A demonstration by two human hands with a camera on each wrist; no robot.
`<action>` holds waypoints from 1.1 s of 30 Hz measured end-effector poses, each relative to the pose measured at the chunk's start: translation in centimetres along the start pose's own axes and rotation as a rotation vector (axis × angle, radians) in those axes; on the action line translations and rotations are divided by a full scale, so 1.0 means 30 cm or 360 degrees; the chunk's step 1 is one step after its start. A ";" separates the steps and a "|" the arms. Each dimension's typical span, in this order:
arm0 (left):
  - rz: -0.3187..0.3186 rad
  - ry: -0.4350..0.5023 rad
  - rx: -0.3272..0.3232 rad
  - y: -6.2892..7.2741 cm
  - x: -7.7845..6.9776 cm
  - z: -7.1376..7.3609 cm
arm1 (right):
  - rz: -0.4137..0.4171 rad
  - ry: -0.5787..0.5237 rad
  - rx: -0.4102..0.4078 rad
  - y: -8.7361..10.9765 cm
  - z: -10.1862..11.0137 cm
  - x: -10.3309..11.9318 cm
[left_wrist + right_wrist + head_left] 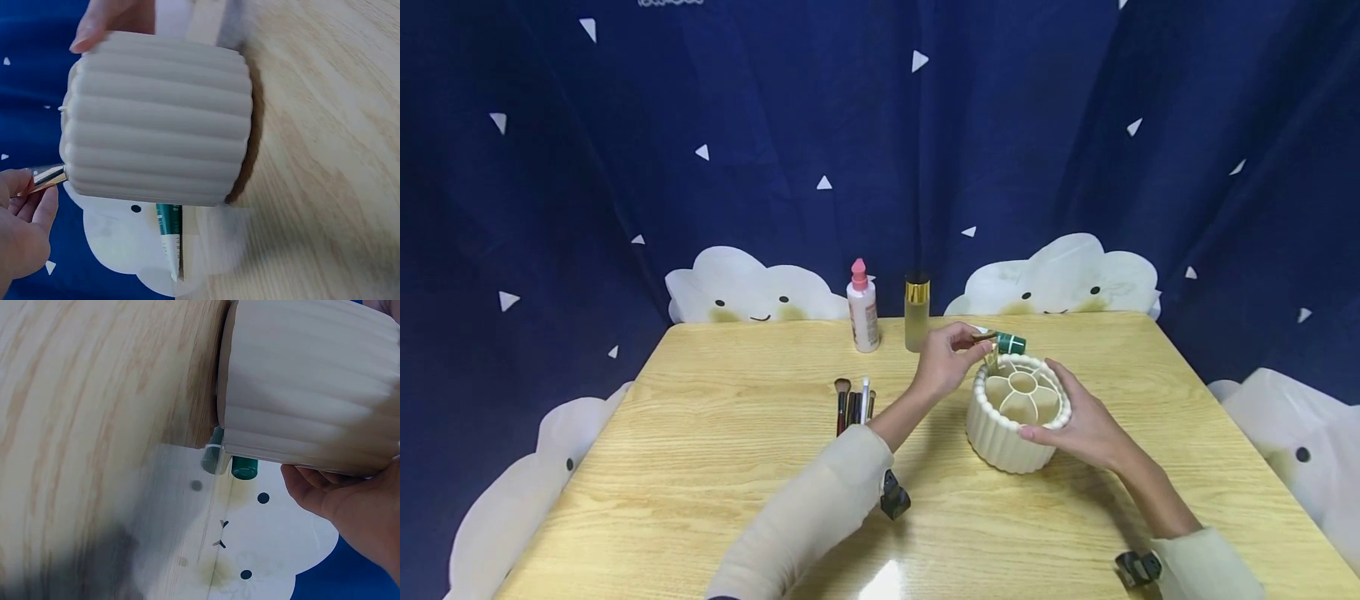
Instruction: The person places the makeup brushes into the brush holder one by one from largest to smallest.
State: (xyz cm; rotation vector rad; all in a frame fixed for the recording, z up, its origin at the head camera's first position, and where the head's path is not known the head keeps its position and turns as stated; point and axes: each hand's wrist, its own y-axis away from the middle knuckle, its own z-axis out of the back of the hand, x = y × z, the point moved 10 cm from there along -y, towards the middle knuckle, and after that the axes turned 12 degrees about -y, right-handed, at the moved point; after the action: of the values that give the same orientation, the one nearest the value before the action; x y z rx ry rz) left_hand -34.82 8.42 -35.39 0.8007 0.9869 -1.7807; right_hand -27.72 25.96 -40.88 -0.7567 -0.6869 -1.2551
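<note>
A cream ribbed round organizer [1009,446] with petal-shaped compartments around a central ring stands on the table, tilted slightly. My right hand [1090,425] grips its right side, thumb at the near rim and fingers behind. At the far left rim, my left hand [951,360] pinches a slim item [49,177], partly clear and gold-brown, whose end meets the organizer's opening; its kind cannot be told. In the head view a gold-coloured piece [992,360] shows just below those fingers. Behind the organizer lies a green and white tube [169,234], partly hidden in the head view.
At the table's back stand a white bottle with a pink cap [863,317] and a frosted bottle with a gold band [917,321]. Several makeup brushes and slim pencils [853,404] lie left of the left forearm, which hides their lower ends. A dark blue curtain [820,125] hangs behind.
</note>
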 end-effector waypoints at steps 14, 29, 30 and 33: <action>-0.0045 -0.0347 -0.0016 0.036 0.008 -0.036 | -0.0019 -0.0020 0.0005 0.000 0.000 -0.007; -0.0007 -0.0231 0.0061 0.072 0.144 0.155 | -0.0027 -0.0016 -0.0023 0.012 0.003 -0.008; 0.0004 -0.0244 0.0039 0.071 0.161 0.183 | -0.0027 -0.0019 -0.0023 0.011 0.003 -0.008; 0.0043 -0.0307 -0.0034 0.065 0.214 0.267 | -0.0029 -0.0024 -0.0021 0.009 0.004 -0.008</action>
State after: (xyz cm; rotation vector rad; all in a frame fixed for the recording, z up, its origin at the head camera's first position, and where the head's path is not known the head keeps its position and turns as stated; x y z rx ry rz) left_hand -36.18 -1.70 -37.56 0.6130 0.8626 -1.7842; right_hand -27.51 26.23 -41.05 -0.7729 -0.7001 -1.2725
